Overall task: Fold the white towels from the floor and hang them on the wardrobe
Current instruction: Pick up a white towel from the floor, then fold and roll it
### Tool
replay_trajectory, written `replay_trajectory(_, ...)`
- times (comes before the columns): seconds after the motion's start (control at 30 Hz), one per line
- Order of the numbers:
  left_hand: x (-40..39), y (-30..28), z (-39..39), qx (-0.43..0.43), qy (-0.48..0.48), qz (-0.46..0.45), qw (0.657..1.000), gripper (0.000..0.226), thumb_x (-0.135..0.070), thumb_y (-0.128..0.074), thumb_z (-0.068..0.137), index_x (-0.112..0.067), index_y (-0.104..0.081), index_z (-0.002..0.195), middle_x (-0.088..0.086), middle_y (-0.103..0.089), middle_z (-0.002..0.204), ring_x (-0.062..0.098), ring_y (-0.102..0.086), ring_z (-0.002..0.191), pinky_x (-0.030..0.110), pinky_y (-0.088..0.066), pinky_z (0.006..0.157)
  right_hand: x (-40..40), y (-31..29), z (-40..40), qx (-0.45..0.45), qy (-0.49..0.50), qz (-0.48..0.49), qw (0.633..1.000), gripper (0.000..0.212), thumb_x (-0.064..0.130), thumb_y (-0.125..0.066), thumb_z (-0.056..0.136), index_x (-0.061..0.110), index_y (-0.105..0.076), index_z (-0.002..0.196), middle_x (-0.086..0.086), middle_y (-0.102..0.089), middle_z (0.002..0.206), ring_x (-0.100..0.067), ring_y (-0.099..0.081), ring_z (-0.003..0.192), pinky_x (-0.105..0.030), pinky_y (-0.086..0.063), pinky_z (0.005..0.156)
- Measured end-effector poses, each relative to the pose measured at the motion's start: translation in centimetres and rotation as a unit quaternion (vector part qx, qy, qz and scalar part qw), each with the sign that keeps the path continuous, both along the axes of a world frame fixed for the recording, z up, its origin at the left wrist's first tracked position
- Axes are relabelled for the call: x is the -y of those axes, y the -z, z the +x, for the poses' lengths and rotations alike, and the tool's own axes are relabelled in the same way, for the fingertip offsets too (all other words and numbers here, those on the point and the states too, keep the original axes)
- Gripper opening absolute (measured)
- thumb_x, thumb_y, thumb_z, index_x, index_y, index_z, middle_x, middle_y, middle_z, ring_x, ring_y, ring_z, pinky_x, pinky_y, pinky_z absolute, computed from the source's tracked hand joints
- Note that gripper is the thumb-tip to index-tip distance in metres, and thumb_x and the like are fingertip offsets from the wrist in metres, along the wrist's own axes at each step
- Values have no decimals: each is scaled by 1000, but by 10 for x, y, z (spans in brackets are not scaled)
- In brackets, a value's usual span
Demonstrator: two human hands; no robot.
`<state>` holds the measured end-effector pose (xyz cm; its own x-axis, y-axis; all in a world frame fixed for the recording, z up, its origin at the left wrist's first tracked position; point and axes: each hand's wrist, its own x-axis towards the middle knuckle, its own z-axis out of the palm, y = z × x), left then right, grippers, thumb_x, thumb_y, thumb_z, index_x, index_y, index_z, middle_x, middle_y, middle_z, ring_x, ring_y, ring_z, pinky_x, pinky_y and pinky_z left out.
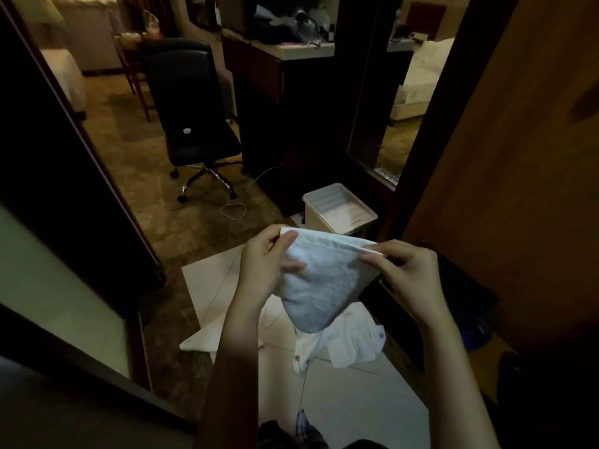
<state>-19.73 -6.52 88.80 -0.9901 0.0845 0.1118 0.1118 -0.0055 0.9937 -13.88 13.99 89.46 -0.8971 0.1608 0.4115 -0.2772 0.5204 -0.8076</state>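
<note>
From my remote seat I see both hands lifting a white towel (319,280) above the pale tiled floor (350,403) of a dim room. The left hand (265,254) pinches the towel's upper left corner, thumb lying on the near face and fingers curled behind the hem. The right hand (405,270) grips the upper right end of the same hem, fingers bent over the cloth. Between them the top edge runs nearly straight, and the doubled body of the towel sags down to a rounded point in the middle of my view.

Directly beneath it, more white cloth (343,345) lies crumpled on the floor, one piece showing a small dark emblem. Just beyond the towel stands a pale plastic bin (338,209) with a white lining. Farther off on the left, a black office chair (191,108) sits on patterned carpet, a thin white cable (240,202) looped near its wheeled base. A brown wooden panel (518,157) fills the right side.
</note>
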Motion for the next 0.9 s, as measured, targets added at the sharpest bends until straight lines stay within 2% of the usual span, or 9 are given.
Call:
replay_trajectory(0.1, -6, 3, -2, 3, -24, 15, 1000, 19, -12, -54, 95, 6, -60, 94, 23, -60, 91, 21, -66, 83, 26, -58, 66, 3, 3, 0, -20, 8, 50, 999, 19, 16, -69, 86, 26, -71, 102, 20, -68, 97, 2, -64, 92, -14, -48, 75)
replay_trajectory(0.17, -6, 9, -4, -26, -56, -39, 997, 17, -14, -53, 96, 0, -62, 95, 19, -65, 91, 17, -67, 82, 34, -56, 74, 7, 6, 5, -21, -36, 102, 994, 33, 28, -61, 89, 30, -61, 122, 22, -63, 113, 3, -61, 102, -14, -50, 81)
replay_trajectory(0.23, -5, 14, -6, -49, -75, -89, 992, 12, -17, -53, 96, -11, -63, 93, 9, -66, 87, 18, -64, 83, 34, -53, 74, 12, 13, 14, -31, -86, 183, 979, 42, 27, -50, 89, 34, -52, 131, 16, -65, 111, 2, -61, 98, -13, -51, 80)
replay_trajectory(0.37, -8, 18, -3, -76, -49, -114, 989, 11, -15, -52, 97, -18, -59, 89, -3, -60, 77, 0, -58, 72, 14, -44, 64, 17, 14, 17, -42, -146, 364, 919, 36, 19, -46, 83, 24, -69, 111, 8, -61, 74, -1, -48, 67, -20, -41, 55)
replay_trajectory(0.53, -3, 26, -5, -74, 31, -135, 988, 12, -14, -52, 96, -12, -61, 89, 5, -63, 83, 0, -58, 75, 11, -44, 68, 19, -12, 11, 35, -230, 476, 848, 53, 14, -64, 76, 24, -56, 127, 5, -66, 98, -15, -54, 85, -31, -47, 67)
replay_trajectory(0.6, -3, 26, -2, -71, 73, -142, 985, 14, -12, -51, 96, -7, -61, 88, 9, -62, 83, 1, -57, 75, 11, -43, 68, 22, -13, 5, 24, -235, 539, 808, 58, 2, -64, 75, 25, -56, 128, 2, -65, 104, -20, -54, 90, -34, -46, 70)
replay_trajectory(0.67, -5, 25, -2, -77, 95, -139, 983, 17, -12, -51, 96, -1, -61, 87, 14, -61, 83, 10, -59, 77, 18, -44, 70, 21, -13, -1, -23, -228, 582, 780, 46, 4, -67, 75, 24, -64, 117, 1, -66, 95, -21, -55, 84, -34, -45, 66)
replay_trajectory(0.77, -9, 24, -1, -57, 115, -128, 983, 15, -15, -51, 96, -11, -63, 89, 4, -63, 84, 8, -60, 81, 21, -47, 74, 17, -15, -2, -82, -223, 594, 769, 21, 21, -74, 73, 25, -72, 94, 1, -59, 87, -18, -53, 80, -29, -39, 63)
replay_trajectory(0.9, -17, 23, 3, -40, 122, -108, 986, 16, -12, -52, 96, -8, -66, 90, 2, -64, 84, 4, -59, 80, 21, -47, 77, 4, -25, 6, -71, -233, 548, 800, 15, 30, -76, 71, 24, -74, 85, -1, -55, 104, -12, -49, 90, -22, -38, 65)
